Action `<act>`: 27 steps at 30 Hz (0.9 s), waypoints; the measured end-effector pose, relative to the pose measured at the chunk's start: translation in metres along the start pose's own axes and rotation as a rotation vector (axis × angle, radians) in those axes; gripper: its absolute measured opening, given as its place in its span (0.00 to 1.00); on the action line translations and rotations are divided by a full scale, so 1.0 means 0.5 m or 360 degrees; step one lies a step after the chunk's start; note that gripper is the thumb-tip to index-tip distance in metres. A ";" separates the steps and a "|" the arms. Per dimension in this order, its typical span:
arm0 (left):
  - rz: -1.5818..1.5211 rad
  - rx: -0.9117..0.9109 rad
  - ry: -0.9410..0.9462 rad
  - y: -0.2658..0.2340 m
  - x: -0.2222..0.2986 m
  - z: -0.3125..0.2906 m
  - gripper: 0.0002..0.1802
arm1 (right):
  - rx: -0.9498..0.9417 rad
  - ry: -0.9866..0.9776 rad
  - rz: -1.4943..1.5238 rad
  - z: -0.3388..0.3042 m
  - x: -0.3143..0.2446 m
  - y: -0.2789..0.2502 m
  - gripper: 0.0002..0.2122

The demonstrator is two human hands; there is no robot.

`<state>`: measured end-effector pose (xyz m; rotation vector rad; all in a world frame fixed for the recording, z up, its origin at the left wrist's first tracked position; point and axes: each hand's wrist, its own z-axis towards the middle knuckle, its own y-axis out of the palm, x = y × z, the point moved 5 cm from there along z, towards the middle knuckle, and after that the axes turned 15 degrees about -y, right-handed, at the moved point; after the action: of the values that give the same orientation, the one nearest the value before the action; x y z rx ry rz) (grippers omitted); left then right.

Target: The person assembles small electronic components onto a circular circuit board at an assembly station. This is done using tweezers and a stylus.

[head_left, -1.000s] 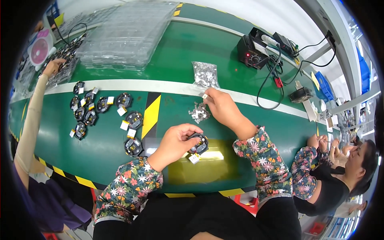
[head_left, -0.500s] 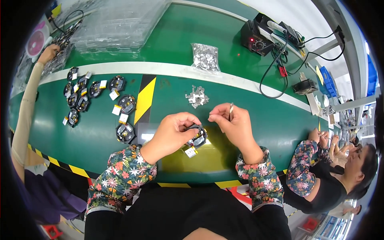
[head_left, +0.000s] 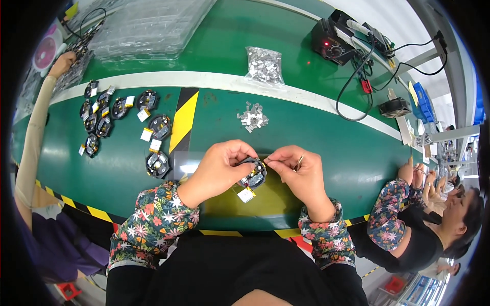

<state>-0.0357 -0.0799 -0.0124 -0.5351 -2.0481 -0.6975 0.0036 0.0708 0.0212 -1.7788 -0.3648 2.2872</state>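
My left hand (head_left: 219, 166) grips a round black housing (head_left: 253, 176) by its left rim, thumb over the edge. Circuit parts show inside the open housing. A small silver battery pack (head_left: 246, 194) with yellow tape lies at its near side, joined by thin wires. My right hand (head_left: 301, 171) is closed at the housing's right rim, thumb and forefinger pinched together. What those fingertips hold is too small to make out. A slim metal tool (head_left: 298, 163), perhaps tweezers, is tucked among the right-hand fingers. Both hands are above a yellowish, shiny mat (head_left: 275, 201).
A pile of small grey-white pieces (head_left: 252, 117) lies beyond my hands, with a clear bag of similar pieces (head_left: 264, 66) behind. Several housings with batteries (head_left: 158, 164) stand at left. A black soldering station (head_left: 332, 43) sits back right. Co-workers sit on both sides.
My right hand has come left and slightly nearer me, with its fingertips now at the housing's rim. The metal tool in it has tilted. The left hand keeps hold of the housing.
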 end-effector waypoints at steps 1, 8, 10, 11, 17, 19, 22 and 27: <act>0.0000 0.0003 -0.0004 0.000 -0.001 0.000 0.08 | -0.0001 0.0002 0.0004 -0.001 0.001 0.000 0.03; 0.0081 0.0092 0.0012 0.004 -0.003 -0.003 0.08 | 0.0099 -0.0520 -0.0386 0.001 -0.030 0.008 0.03; 0.0130 0.0143 0.0043 0.006 -0.003 -0.005 0.08 | 0.0143 -0.0498 -0.0347 0.000 -0.035 0.011 0.04; 0.0152 0.0169 0.0035 0.007 -0.002 -0.006 0.08 | 0.0084 -0.0511 -0.0382 0.000 -0.037 0.015 0.04; 0.0326 0.0329 0.0183 0.012 0.007 -0.016 0.07 | -0.0014 -0.0512 -0.0359 -0.006 -0.034 0.030 0.05; 0.0368 0.0375 0.0247 0.013 0.011 -0.019 0.07 | -0.0022 -0.0514 -0.0366 -0.006 -0.038 0.034 0.04; 0.0366 0.0409 0.0315 0.015 0.014 -0.022 0.06 | -0.0009 -0.0483 -0.0351 -0.009 -0.037 0.039 0.08; 0.0409 0.0405 0.0331 0.020 0.014 -0.026 0.06 | 0.0034 -0.0655 -0.0576 -0.015 -0.043 0.043 0.06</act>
<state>-0.0256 -0.0802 0.0020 -0.5415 -1.7989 -0.3196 0.0155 0.0442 0.0324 -1.1063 -0.6666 2.3536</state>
